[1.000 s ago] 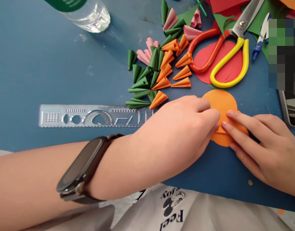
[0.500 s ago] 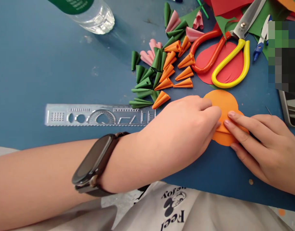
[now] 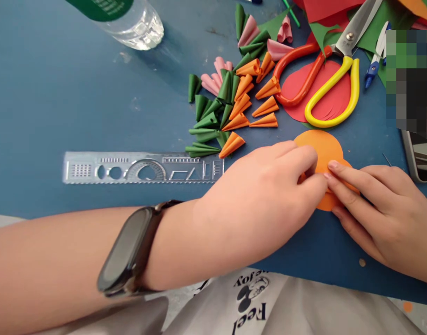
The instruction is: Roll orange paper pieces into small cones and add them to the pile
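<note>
Stacked orange paper circles [image 3: 320, 144] lie on the blue table, overlapping and slightly offset. Over their left side is my left hand [image 3: 269, 190], fingers curled and thumb stretched toward the right hand's fingertips. A little orange paper shows between its thumb and curled fingers; the fingertips themselves are hidden. My right hand [image 3: 384, 214] comes from the right and holds the circles at their right edge, two fingertips on top and the thumb at the lower rim. Rolled orange paper cones [image 3: 232, 144] lie just beyond my left hand.
Green paper cones [image 3: 206, 121] and pink ones [image 3: 213, 83] cluster by a clear ruler [image 3: 147, 168]. Scissors [image 3: 334, 88] lie over a red paper circle [image 3: 297, 90]. A water bottle [image 3: 140, 28] stands at upper left; a phone-like device [image 3: 407, 153] is at the right edge.
My left hand has shifted slightly, its thumb now extending across the orange circles to the right hand's fingertips. My right hand stays in place on the paper. The view has moved slightly.
</note>
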A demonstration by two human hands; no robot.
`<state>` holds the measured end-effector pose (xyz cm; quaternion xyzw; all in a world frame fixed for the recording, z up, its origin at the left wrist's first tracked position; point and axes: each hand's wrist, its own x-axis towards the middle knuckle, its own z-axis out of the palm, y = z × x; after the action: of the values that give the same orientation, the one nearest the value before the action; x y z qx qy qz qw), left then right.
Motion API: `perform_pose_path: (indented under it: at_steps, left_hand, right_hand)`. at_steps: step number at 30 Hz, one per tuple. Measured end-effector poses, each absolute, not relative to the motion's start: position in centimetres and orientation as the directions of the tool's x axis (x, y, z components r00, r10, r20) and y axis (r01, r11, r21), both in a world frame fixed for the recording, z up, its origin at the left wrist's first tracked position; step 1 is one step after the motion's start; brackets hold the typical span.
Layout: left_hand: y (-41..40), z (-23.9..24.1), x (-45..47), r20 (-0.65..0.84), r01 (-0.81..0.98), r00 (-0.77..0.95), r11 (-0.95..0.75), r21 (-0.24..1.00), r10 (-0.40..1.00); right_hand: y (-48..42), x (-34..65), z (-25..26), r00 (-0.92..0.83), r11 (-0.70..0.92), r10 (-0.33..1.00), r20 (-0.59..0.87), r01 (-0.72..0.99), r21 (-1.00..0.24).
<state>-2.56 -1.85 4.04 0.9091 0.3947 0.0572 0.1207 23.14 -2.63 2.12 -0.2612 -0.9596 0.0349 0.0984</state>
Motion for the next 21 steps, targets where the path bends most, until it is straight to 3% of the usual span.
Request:
perform_pose_path:
  at_steps: [5,10,21]
  left_hand:
    - [-3.1,4.7,-2.7,0.007,0.633,0.763,-0.749,0.195,0.647]
    - [-4.1,4.3,-2.3,0.043,0.667,0.738,-0.737,0.111,0.674]
    - [-4.2,4.8,-2.1,0.033,0.644,0.762,-0.762,0.065,0.647]
  right_hand:
    - [-2.8,23.1,2.1,-0.839,0.856,0.517,0.168,0.505,-0.11]
    - [-2.9,23.1,2.1,-0.83,0.846,0.534,0.164,0.522,-0.113]
    - [-3.3,23.9,2.1,-0.856,0.862,0.507,0.101,0.499,-0.094]
